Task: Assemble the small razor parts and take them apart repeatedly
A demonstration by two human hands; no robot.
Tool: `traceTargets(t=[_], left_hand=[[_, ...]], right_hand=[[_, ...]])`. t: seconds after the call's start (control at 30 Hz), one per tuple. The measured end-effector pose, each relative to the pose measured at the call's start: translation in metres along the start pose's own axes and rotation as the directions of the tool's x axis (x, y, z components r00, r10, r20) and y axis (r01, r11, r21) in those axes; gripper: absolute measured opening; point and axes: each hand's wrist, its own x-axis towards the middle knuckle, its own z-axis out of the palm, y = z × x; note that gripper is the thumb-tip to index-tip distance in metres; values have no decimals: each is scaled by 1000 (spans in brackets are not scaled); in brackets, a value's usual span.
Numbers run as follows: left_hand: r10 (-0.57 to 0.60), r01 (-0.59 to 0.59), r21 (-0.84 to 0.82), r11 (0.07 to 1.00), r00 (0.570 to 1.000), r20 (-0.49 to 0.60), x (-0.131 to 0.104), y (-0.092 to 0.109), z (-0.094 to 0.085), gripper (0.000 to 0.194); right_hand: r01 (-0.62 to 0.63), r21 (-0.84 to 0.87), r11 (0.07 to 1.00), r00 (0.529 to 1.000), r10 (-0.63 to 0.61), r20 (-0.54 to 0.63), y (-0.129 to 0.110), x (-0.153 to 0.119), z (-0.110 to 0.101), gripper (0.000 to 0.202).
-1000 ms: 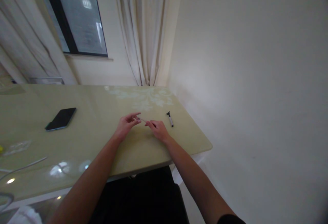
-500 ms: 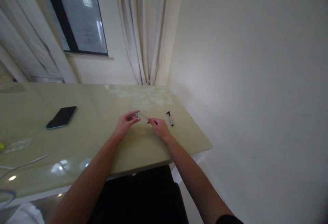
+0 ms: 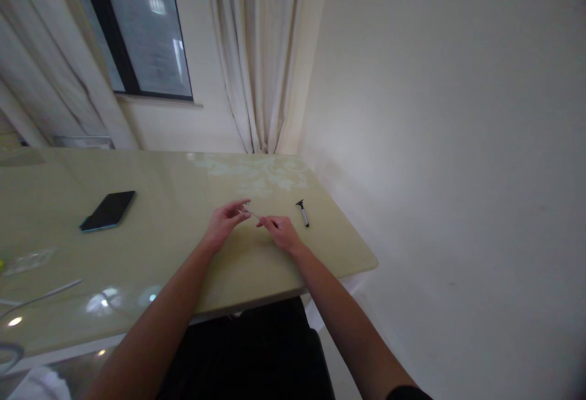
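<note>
Over the table, my left hand (image 3: 227, 217) pinches a small pale piece with a silvery-green edge (image 3: 247, 204) between thumb and fingers; its kind is too small to tell. My right hand (image 3: 278, 229) is closed on a thin whitish stick (image 3: 254, 215), whose far end reaches to the small piece. Whether the stick's tip touches the piece or passes behind it, I cannot tell. Just right of my right hand lies a razor (image 3: 304, 215) with a black head and a grey handle.
A dark tablet-like slab (image 3: 108, 211) lies on the glossy table (image 3: 165, 204) to the left. Clear plastic wrapping (image 3: 31, 261) and a pale cable (image 3: 50, 293) are at the far left. A wall (image 3: 434, 174) borders the right side; curtains (image 3: 259, 52) hang behind.
My right hand has moved slightly left and down, bringing the stick closer to the piece in my left hand. The stick's far end now sits lower, near the left thumb.
</note>
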Motion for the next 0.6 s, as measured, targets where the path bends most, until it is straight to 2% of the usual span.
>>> traceTargets(t=[0.17, 0.3, 0.43, 0.6], left_hand=[[-3, 3, 11, 1000, 1000, -8, 0, -1, 0, 55], [0, 0, 0, 1000, 1000, 1, 0, -2, 0, 55], [-5, 6, 16, 1000, 1000, -22, 1, -4, -1, 55], [-3, 3, 35, 999, 1000, -4, 1, -5, 0, 56]], right_hand=[[-45, -34, 998, 995, 42, -90, 1, 1, -1, 75], [-16, 1, 1000, 1000, 16, -19, 2, 1, -2, 73], [-42, -31, 999, 997, 40, -71, 3, 1, -1, 74], [-7, 11, 1000, 1000, 7, -1, 4, 1, 0, 70]])
